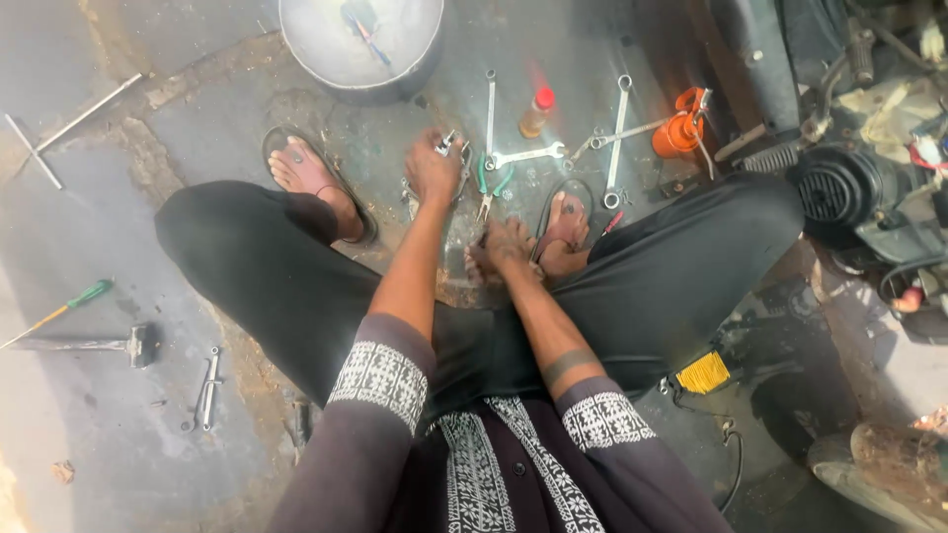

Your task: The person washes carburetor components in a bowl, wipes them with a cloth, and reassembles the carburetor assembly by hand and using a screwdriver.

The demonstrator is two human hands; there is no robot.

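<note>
left hand (433,168) grip closed on small metal part (446,143), pliers (491,188) just beside

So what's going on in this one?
A person squats on a stained concrete floor among scattered tools. The left hand grips a small metal part out front, beside green-handled pliers and several spanners. The right hand is low between the feet, closed on something too hidden to identify. A metal basin, an orange oil can and a hammer lie around; engine parts sit to the right.
</note>
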